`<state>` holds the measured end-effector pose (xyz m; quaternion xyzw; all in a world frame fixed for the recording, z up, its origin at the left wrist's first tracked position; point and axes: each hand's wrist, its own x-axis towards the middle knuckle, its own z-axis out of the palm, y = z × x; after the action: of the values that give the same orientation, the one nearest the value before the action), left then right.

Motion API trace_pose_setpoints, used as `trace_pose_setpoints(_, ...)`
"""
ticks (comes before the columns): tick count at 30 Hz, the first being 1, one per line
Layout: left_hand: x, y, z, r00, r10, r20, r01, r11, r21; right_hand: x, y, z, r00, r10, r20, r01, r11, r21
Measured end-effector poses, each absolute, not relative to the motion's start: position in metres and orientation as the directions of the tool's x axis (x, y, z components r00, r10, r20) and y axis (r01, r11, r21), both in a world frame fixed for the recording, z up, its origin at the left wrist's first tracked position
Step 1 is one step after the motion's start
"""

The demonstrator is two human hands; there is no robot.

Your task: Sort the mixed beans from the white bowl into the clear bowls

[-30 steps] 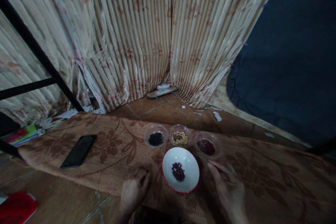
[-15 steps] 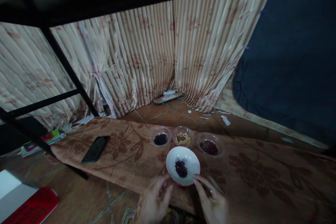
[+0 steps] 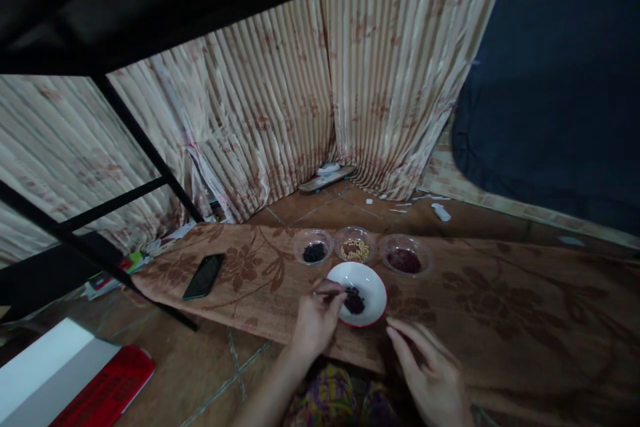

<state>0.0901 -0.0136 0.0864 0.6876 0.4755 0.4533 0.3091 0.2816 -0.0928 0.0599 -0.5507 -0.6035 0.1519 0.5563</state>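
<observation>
A: How is the left hand [image 3: 317, 319] held?
B: Fingertips bunched closely, placed at the near-left rim of the white bowl [image 3: 374, 293]. Whether anything is gripped cannot be told; detail too small and dim.

A: And the right hand [image 3: 425, 363]?
B: Held just beside the bowl, on its right. Thumb and forefinger curved, tips near each other. Again, cannot be told whether anything is held.

A: Bowl's position and contents?
B: Set upright on the brown patterned cloth [image 3: 480, 293], between the hands. Dark grains [image 3: 355, 305] are heaped at its bottom.

A: Beyond it?
B: Three clear tubs are lined up: black beans [image 3: 314, 253] on the left, yellow beans [image 3: 361, 253] in the middle, dark red beans [image 3: 404, 260] on the right.

A: Further out?
B: A phone [image 3: 204, 277] is laid flat at left. A skateboard [image 3: 327, 179] is seen on the floor below the striped curtain [image 3: 280, 93].
</observation>
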Motion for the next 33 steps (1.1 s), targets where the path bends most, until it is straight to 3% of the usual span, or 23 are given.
trace_pose_setpoints(2, 0.082, 0.001, 0.083, 0.051, 0.97, 0.238, 0.246, -0.243, 0.938, 0.302, -0.089, 0.046, 0.367, 0.857, 0.363, 0.463, 0.17, -0.87)
trace_pose_setpoints(5, 0.075, 0.016, 0.077, 0.06, 0.99, 0.129, 0.13, -0.136, 0.982, 0.33, -0.08, 0.026, 0.545, 0.825, 0.148, 0.4, -0.101, -0.911)
trace_pose_setpoints(9, 0.076, 0.025, 0.072, 0.083, 0.994, 0.069, 0.108, -0.078, 0.991, 0.343, -0.07, 0.011, 0.58, 0.814, -0.004, 0.394, -0.285, -0.874)
trace_pose_setpoints(17, 0.083, 0.041, 0.064, 0.133, 0.991, -0.012, 0.143, -0.007, 0.99, 0.326, -0.069, -0.021, 0.422, 0.88, 0.217, 0.636, -0.117, -0.763)
trace_pose_setpoints(21, 0.082, 0.045, 0.064, 0.201, 0.979, 0.027, 0.195, -0.067, 0.978, 0.328, -0.07, -0.036, 0.323, 0.895, 0.308, 0.723, -0.023, -0.691)
trace_pose_setpoints(33, 0.092, 0.047, 0.061, 0.221, 0.975, 0.022, 0.268, -0.082, 0.96, 0.328, -0.07, -0.032, 0.21, 0.894, 0.396, 0.812, 0.066, -0.58)
